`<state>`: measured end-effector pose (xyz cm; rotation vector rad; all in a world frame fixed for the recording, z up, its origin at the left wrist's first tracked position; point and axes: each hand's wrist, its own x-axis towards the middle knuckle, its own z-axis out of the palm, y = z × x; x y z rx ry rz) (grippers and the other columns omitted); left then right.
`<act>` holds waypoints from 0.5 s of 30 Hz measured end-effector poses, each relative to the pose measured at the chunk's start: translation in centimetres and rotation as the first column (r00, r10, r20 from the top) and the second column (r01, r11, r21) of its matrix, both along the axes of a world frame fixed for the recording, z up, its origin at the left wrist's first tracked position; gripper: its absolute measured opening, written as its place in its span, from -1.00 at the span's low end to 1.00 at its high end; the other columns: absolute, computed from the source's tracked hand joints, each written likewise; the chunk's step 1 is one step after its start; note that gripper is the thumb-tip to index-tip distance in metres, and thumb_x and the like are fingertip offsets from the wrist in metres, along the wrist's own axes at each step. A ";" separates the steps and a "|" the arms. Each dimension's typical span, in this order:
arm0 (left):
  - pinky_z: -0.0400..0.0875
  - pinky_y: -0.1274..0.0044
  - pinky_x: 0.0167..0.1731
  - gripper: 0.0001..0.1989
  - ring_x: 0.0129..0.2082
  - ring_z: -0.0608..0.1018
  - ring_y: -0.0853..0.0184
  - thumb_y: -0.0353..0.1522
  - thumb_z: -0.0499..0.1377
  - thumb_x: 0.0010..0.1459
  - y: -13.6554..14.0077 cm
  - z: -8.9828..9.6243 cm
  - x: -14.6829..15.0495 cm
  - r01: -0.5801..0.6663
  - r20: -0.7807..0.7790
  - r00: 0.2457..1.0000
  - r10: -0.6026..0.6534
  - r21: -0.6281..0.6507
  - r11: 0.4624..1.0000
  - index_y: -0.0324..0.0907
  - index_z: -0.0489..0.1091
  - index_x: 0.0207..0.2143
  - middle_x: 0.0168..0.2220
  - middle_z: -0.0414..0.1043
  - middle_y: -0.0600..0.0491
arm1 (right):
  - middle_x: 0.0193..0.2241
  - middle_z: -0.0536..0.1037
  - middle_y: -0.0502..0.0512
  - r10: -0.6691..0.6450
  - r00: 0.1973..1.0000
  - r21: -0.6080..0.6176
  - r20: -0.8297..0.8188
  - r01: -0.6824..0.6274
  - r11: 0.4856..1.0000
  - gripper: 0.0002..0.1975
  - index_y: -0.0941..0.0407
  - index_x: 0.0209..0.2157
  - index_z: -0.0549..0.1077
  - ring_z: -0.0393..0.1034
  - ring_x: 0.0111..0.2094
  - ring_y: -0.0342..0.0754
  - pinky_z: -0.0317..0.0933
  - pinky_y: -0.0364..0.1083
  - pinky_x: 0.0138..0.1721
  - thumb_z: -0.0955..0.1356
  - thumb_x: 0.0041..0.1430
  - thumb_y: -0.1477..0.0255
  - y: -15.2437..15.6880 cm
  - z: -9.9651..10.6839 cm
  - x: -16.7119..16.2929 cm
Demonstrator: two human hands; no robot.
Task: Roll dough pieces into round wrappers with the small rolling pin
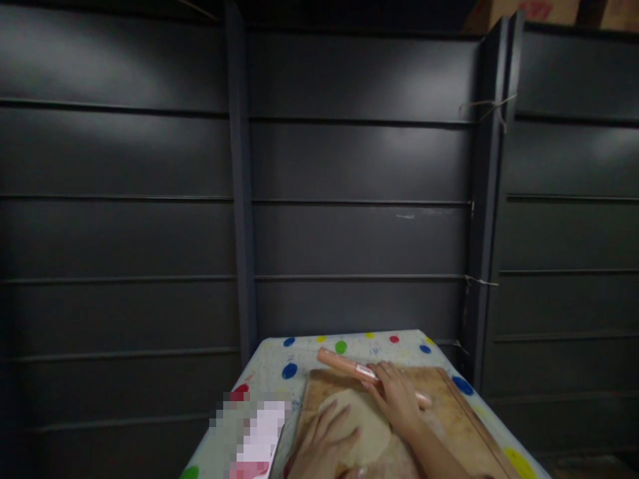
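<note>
A flat, rounded sheet of pale dough (372, 429) lies on a wooden board (439, 392). My left hand (324, 442) rests over the dough's left side, its fingers stretched and spread. Across the far part of the board runs a light wooden rolling pin (344, 364) with a small red-and-white label, its left end reaching past the board's far edge. My right hand (397, 396) is closed over the middle of this pin, just beyond the dough. The near side of the dough is partly hidden by my arms and the bottom of the picture.
Under the board is a table with a white, colour-dotted cloth (279, 356). A blurred-out flat object (259, 432) lies left of the board. Dark metal wall panels (359, 233) stand behind the table. Cardboard boxes (529, 12) show at the top right.
</note>
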<state>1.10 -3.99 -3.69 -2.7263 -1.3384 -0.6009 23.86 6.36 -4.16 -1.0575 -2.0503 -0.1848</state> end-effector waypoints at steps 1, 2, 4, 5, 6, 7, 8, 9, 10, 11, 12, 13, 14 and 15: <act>0.24 0.08 0.22 -0.51 0.33 0.18 -0.03 -0.04 0.17 0.23 -0.4 0.7 -0.1 -0.002 -0.002 1.000 0.002 -0.012 1.000 0.17 0.32 0.20 0.33 0.17 0.05 | -0.13 0.56 0.10 -0.003 1.000 -0.001 -0.009 0.003 1.000 -0.70 0.00 0.02 0.43 0.43 -0.09 0.08 0.27 0.04 -0.06 0.25 0.36 0.21 0.0 0.0 0.0; 0.23 0.05 0.22 -0.53 0.34 0.16 -0.03 -0.04 0.14 0.25 -0.8 1.4 -0.2 -0.003 -0.010 1.000 0.003 -0.026 1.000 0.18 0.32 0.19 0.35 0.13 0.04 | -0.13 0.56 0.10 -0.005 1.000 -0.003 -0.016 0.005 1.000 -0.70 0.00 0.02 0.43 0.43 -0.09 0.08 0.28 0.04 -0.06 0.25 0.36 0.21 -0.1 0.1 0.0; 0.19 0.00 0.22 -0.52 0.35 0.14 -0.04 -0.03 0.10 0.28 -1.1 2.3 -0.4 -0.009 -0.031 0.999 0.008 -0.048 0.999 0.20 0.28 0.22 0.37 0.06 0.04 | -0.14 0.57 0.09 0.001 1.000 -0.009 -0.019 -0.001 1.000 -0.70 -0.01 0.02 0.43 0.44 -0.11 0.07 0.29 0.03 -0.08 0.24 0.36 0.22 -0.1 0.1 0.0; 0.17 -0.02 0.23 -0.52 0.35 0.14 -0.04 -0.04 0.08 0.29 -1.1 2.4 -0.5 -0.029 -0.030 0.999 0.028 -0.042 0.999 0.20 0.25 0.24 0.37 0.05 0.05 | -0.15 0.57 0.09 0.005 1.000 -0.009 -0.018 -0.005 1.000 -0.71 -0.01 0.02 0.44 0.44 -0.12 0.07 0.29 0.02 -0.09 0.24 0.36 0.22 0.0 0.1 0.0; 0.15 -0.03 0.23 -0.53 0.35 0.14 -0.04 -0.05 0.06 0.31 -1.0 2.4 -0.6 -0.060 -0.019 0.998 0.059 -0.023 0.998 0.21 0.23 0.25 0.37 0.06 0.07 | -0.14 0.57 0.09 0.006 1.000 -0.006 -0.018 -0.006 1.000 -0.71 -0.01 0.01 0.44 0.44 -0.12 0.06 0.29 0.02 -0.10 0.24 0.37 0.22 0.0 0.1 0.0; 0.14 -0.02 0.24 -0.54 0.35 0.14 -0.04 -0.06 0.06 0.32 -0.8 2.3 -0.7 -0.091 -0.001 0.996 0.091 0.002 0.996 0.22 0.24 0.24 0.36 0.08 0.08 | -0.14 0.57 0.09 0.004 1.000 -0.001 -0.017 -0.004 1.000 -0.71 -0.01 0.01 0.44 0.44 -0.12 0.06 0.29 0.02 -0.10 0.24 0.37 0.22 0.0 0.1 0.0; 0.14 0.00 0.25 -0.55 0.34 0.15 -0.03 -0.07 0.06 0.32 -0.6 2.0 -0.8 -0.115 0.017 0.993 0.115 0.025 0.993 0.22 0.26 0.23 0.36 0.10 0.10 | -0.13 0.56 0.10 -0.003 1.000 0.004 -0.017 0.003 1.000 -0.71 -0.01 0.00 0.45 0.44 -0.12 0.07 0.29 0.02 -0.09 0.24 0.36 0.22 0.0 0.0 0.0; 0.16 0.04 0.25 -0.56 0.33 0.18 -0.02 -0.08 0.07 0.32 -0.4 1.7 -0.8 -0.127 0.030 0.992 0.126 0.040 0.991 0.21 0.28 0.22 0.35 0.13 0.10 | -0.12 0.56 0.11 -0.009 1.000 0.008 -0.017 0.009 1.000 -0.71 0.00 0.00 0.45 0.44 -0.12 0.07 0.29 0.02 -0.09 0.24 0.36 0.22 0.0 0.0 0.0; 0.19 0.07 0.25 -0.57 0.32 0.20 0.00 -0.09 0.08 0.31 -0.2 1.3 -0.9 -0.127 0.035 0.992 0.125 0.045 0.991 0.21 0.29 0.21 0.34 0.15 0.11 | -0.12 0.56 0.11 -0.015 1.000 0.011 -0.019 0.016 1.000 -0.71 0.00 -0.01 0.45 0.44 -0.11 0.07 0.29 0.02 -0.08 0.24 0.36 0.21 0.0 0.1 0.0; 0.21 0.10 0.24 -0.56 0.31 0.22 0.02 -0.11 0.10 0.30 0.0 1.0 -0.9 -0.121 0.034 0.992 0.119 0.043 0.992 0.21 0.29 0.22 0.34 0.16 0.10 | -0.13 0.56 0.10 -0.016 1.000 0.012 -0.021 0.017 1.000 -0.71 -0.01 -0.01 0.45 0.44 -0.11 0.07 0.29 0.03 -0.08 0.24 0.36 0.21 0.0 0.1 0.0; 0.24 0.13 0.23 -0.55 0.31 0.24 0.03 -0.12 0.11 0.30 0.1 0.6 -1.0 -0.115 0.031 0.993 0.114 0.039 0.993 0.20 0.28 0.22 0.33 0.18 0.09 | -0.13 0.57 0.10 -0.013 1.000 0.011 -0.023 0.014 1.000 -0.71 -0.01 0.00 0.45 0.44 -0.11 0.07 0.29 0.02 -0.08 0.25 0.36 0.21 0.0 0.2 0.0; 0.27 0.14 0.22 -0.54 0.30 0.25 0.04 -0.13 0.12 0.29 0.2 0.4 -1.0 -0.110 0.027 0.994 0.109 0.037 0.993 0.20 0.27 0.23 0.33 0.18 0.08 | -0.14 0.57 0.09 -0.007 1.000 0.006 -0.025 0.007 1.000 -0.71 -0.02 0.00 0.44 0.44 -0.11 0.07 0.28 0.02 -0.08 0.25 0.35 0.21 -0.1 0.3 0.0; 0.28 0.14 0.21 -0.54 0.30 0.25 0.04 -0.14 0.12 0.29 0.2 0.2 -1.0 -0.107 0.024 0.994 0.107 0.038 0.993 0.19 0.26 0.24 0.32 0.19 0.07 | -0.14 0.57 0.08 -0.001 1.000 -0.002 -0.027 0.001 1.000 -0.71 -0.02 0.00 0.44 0.44 -0.11 0.06 0.28 0.01 -0.08 0.25 0.35 0.21 -0.2 0.4 0.0; 0.30 0.15 0.20 -0.54 0.30 0.25 0.04 -0.13 0.11 0.29 0.3 0.2 -1.0 -0.102 0.019 0.995 0.101 0.042 0.994 0.19 0.27 0.23 0.32 0.19 0.06 | -0.15 0.57 0.08 0.005 1.000 -0.011 -0.028 -0.005 1.000 -0.72 -0.02 0.00 0.44 0.44 -0.11 0.06 0.28 0.01 -0.09 0.26 0.35 0.21 -0.3 0.5 0.0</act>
